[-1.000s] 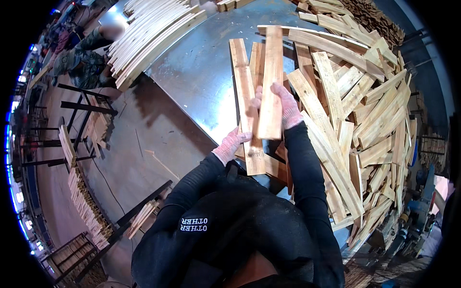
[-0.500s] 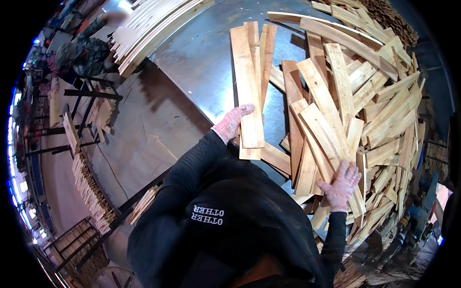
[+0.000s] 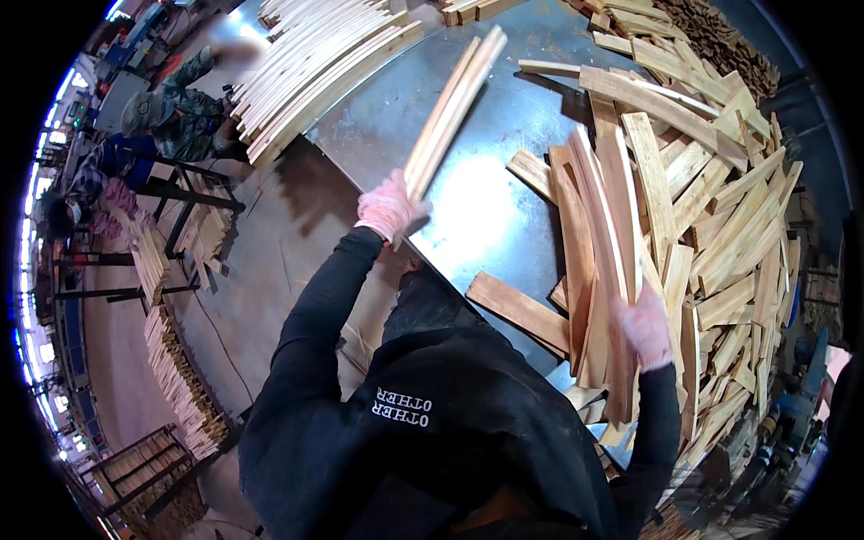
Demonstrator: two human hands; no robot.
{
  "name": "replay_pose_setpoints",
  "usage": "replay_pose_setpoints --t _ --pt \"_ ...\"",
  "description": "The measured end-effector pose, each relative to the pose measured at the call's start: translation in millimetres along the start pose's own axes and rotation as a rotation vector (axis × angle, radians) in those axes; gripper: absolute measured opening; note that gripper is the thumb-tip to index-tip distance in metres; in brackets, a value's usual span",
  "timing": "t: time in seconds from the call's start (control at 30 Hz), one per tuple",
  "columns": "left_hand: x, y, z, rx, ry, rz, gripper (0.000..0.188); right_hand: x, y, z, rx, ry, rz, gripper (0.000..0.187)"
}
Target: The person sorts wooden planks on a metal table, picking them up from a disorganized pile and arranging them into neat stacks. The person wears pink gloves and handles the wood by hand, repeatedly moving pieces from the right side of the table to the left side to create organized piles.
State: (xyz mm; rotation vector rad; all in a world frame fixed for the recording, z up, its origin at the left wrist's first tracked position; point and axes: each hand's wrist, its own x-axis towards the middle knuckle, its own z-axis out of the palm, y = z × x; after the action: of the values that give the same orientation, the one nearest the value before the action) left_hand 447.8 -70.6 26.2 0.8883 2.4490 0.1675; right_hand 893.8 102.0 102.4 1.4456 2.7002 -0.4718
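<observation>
My left hand, in a pale pink glove, is closed round the near end of a few wooden slats. They stand on edge and slant away over the metal table. On the right my gloved right hand grips two or so wooden boards, tipped up on edge over the heap. Its fingers are partly hidden and a little blurred. Beside these boards lies a darker board. A single board rests at the table's near edge.
A large jumbled heap of boards covers the table's right side. At the far left stands a neat stack of pale slats. Beyond the floor gap are a person in camouflage clothing, black metal racks and a row of stacked slats.
My left hand has moved left with its slats, which have turned from flat onto edge. My right hand, spread on the heap before, has closed on boards and tilted them up.
</observation>
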Motion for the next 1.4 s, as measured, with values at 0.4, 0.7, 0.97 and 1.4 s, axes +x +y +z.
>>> replay_pose_setpoints --t 0.4,0.7,0.97,1.4 --pt "93.3 -104.8 -27.5 -0.464 -0.295 0.154 0.065 205.1 -199.5 58.9 1.669 -0.179 0.338 0.046" --pt "101.8 -100.4 -47.4 -0.02 -0.06 0.286 0.082 273.3 -366.3 234.9 0.587 0.112 0.478 0.062" --pt "113.3 -112.5 -47.0 -0.282 -0.229 0.236 0.105 290.4 -348.8 169.5 0.543 -0.286 0.383 0.084" --pt "100.9 -104.0 -45.1 -0.38 -0.165 0.31 0.109 252.9 -319.9 218.1 0.654 -0.256 0.292 0.07"
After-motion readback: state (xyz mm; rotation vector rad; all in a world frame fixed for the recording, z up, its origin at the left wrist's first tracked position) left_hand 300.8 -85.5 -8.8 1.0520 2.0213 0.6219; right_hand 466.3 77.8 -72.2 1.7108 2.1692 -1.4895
